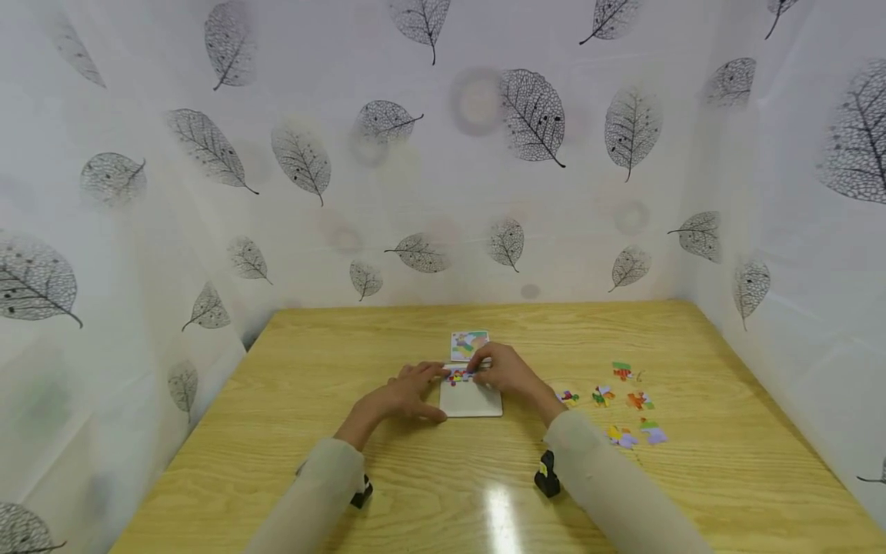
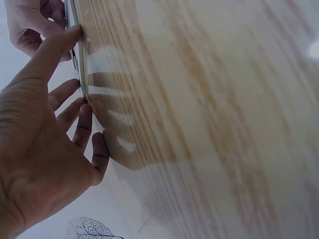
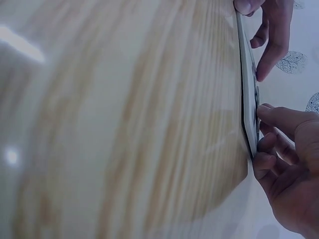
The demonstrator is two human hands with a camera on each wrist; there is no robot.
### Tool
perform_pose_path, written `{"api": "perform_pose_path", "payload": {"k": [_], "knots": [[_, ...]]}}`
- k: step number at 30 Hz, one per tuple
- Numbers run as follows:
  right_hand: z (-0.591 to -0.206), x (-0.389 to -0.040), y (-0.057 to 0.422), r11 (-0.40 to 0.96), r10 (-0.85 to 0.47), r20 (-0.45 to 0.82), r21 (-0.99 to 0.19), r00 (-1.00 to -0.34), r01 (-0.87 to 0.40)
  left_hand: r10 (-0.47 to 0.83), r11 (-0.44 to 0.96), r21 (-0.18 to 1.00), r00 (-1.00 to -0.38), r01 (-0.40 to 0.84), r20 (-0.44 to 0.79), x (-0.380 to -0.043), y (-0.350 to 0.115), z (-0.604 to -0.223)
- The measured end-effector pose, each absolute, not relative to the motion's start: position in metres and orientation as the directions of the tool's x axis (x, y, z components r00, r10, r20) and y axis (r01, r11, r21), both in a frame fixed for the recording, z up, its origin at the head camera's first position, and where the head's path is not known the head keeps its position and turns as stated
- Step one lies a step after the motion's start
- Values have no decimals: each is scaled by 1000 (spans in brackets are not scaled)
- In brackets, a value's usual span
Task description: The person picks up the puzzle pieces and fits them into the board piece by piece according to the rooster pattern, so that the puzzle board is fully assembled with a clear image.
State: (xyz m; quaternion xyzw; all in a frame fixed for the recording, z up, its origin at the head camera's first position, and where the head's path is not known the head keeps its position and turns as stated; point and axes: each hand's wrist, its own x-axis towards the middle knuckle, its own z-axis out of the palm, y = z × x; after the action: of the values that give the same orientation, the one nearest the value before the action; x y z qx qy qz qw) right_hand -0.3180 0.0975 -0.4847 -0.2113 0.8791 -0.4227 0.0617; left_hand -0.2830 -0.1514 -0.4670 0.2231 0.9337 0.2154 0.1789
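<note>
A white puzzle board [image 1: 472,402] lies on the table, with joined colourful puzzle pieces [image 1: 457,377] along its far edge. My left hand [image 1: 410,391] steadies the board's left side, thumb at the near corner and fingers spread along the edge; in the left wrist view, the fingertips [image 2: 79,84] touch that edge. Over the far right corner, my right hand [image 1: 508,372] has its thumb and index finger together at a puzzle piece, mostly hidden by the fingers. The right wrist view shows the right thumb [image 3: 266,113] on the board's top, other fingers curled by its side.
Just beyond the board lies a picture card [image 1: 469,344]. Several loose puzzle pieces [image 1: 638,400] are scattered on the table to the right, some close to the right forearm. Leaf-printed white curtains [image 1: 443,200] enclose the wooden table [image 1: 311,346] at the back and sides.
</note>
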Motion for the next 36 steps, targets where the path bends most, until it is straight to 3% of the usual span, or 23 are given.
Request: {"api": "perform_pose_path", "payload": {"k": [14, 20, 31, 36], "knots": [[-479, -315, 97, 599, -412, 79, -727, -908, -335, 506, 806, 469, -830, 361, -232, -283, -148, -464], [-475, -311, 109, 573, -490, 67, -727, -869, -379, 507, 808, 466, -828, 361, -238, -284, -151, -466], [-473, -308, 162, 449, -489, 17, -852, -872, -269, 505, 807, 472, -830, 356, -237, -281, -152, -464], [-468, -306, 197, 465, -449, 33, -845, -893, -265, 504, 812, 464, -828, 355, -248, -282, -151, -466]]}}
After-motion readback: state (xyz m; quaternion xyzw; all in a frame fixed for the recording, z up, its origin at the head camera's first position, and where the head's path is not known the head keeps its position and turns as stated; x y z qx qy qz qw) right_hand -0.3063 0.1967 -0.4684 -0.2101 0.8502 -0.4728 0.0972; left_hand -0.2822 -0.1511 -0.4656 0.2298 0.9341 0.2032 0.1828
